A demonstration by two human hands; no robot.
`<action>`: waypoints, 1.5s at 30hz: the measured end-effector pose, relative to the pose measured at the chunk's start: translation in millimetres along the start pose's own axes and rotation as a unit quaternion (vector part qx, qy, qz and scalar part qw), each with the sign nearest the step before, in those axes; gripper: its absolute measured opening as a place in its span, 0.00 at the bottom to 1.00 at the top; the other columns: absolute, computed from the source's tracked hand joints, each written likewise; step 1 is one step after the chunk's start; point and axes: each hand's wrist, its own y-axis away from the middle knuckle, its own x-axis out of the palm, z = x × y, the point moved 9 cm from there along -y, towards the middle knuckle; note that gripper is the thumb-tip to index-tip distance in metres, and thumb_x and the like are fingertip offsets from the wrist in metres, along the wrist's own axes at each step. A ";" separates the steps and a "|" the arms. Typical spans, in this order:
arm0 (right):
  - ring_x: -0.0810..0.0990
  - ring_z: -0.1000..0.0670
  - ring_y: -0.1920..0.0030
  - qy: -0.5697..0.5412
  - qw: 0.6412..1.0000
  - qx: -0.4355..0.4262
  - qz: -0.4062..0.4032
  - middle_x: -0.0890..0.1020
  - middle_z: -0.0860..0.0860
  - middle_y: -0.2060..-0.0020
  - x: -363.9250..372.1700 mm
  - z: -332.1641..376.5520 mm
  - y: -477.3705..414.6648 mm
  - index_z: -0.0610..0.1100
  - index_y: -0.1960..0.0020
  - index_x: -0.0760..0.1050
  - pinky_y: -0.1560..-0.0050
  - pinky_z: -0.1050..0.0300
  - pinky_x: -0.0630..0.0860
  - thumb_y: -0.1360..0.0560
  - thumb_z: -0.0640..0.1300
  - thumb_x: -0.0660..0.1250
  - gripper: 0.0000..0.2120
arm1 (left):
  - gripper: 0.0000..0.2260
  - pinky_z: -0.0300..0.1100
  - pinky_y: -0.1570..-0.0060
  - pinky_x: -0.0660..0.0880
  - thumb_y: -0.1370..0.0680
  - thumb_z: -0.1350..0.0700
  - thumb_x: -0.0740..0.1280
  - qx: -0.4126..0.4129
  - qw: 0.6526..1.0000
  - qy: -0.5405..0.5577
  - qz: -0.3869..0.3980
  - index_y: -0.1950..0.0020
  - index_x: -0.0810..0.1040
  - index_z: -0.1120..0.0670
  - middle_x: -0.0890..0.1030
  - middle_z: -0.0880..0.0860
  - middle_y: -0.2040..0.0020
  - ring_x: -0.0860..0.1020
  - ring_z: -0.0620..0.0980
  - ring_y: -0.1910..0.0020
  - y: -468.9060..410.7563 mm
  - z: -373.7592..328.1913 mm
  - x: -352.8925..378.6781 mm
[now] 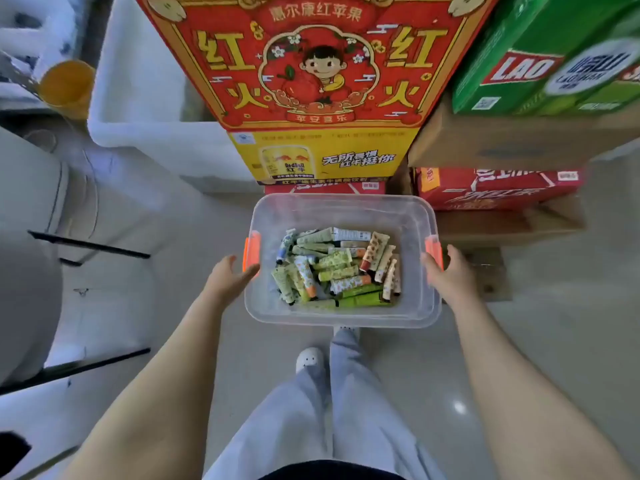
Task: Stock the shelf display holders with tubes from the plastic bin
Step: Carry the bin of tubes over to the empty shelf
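**Over the floor, bin between both hands**

Head view: in front of the stacked drink cartons (315, 64), I have the clear plastic bin (341, 322) between my hands, its near edge covering the toe of one shoe (346, 330), so I judge it is raised off the floor (536, 341). My left hand (228, 277) has its fingers (247, 273) almost straight against the side wall, under the orange latch (251, 251), pressing rather than wrapping. My right hand (448, 275) sits at the opposite latch; its fingers are hidden behind the wall, so I cannot tell how far they curl. The tubes (337, 268) lie in a loose heap on the bin's bottom. No display holders show. This looks like the carrying step. Next I need to bring the bin level to the shelf, set it down, and free a hand.
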 end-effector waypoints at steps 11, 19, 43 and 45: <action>0.81 0.40 0.55 -0.035 0.993 0.105 0.028 0.79 0.47 0.60 41.3 -56.2 -86.0 0.47 0.50 0.74 0.51 0.45 0.78 0.37 0.72 0.60 0.31 | 0.37 0.49 0.28 0.58 0.23 0.43 0.65 -0.108 0.985 0.128 -0.032 0.23 0.52 0.57 0.56 0.54 0.22 0.58 0.53 0.25 -47.2 11.5 22.0; 0.78 0.46 0.60 -0.100 0.986 0.129 0.010 0.76 0.50 0.66 44.9 -53.4 -82.6 0.48 0.58 0.73 0.53 0.49 0.76 0.28 0.61 0.66 0.16 | 0.15 0.42 0.56 0.72 0.23 0.44 0.66 -0.120 0.963 0.234 -0.053 0.42 0.75 0.52 0.78 0.53 0.49 0.77 0.51 0.56 -49.9 3.5 38.0; 0.77 0.44 0.63 -0.152 0.969 0.176 -0.088 0.79 0.43 0.63 -3.0 -80.3 18.9 0.42 0.64 0.73 0.65 0.52 0.77 0.26 0.58 0.66 0.20 | 0.20 0.43 0.62 0.75 0.26 0.44 0.70 -0.184 0.920 0.345 0.015 0.47 0.77 0.59 0.79 0.55 0.56 0.77 0.52 0.63 26.5 30.4 29.3; 0.76 0.45 0.65 -0.159 0.965 0.184 -0.094 0.78 0.44 0.64 -5.8 -87.8 38.6 0.41 0.63 0.73 0.71 0.56 0.73 0.26 0.58 0.66 0.20 | 0.19 0.47 0.57 0.78 0.28 0.43 0.71 -0.179 0.916 0.357 0.031 0.52 0.78 0.59 0.81 0.56 0.57 0.79 0.54 0.63 36.1 33.5 32.8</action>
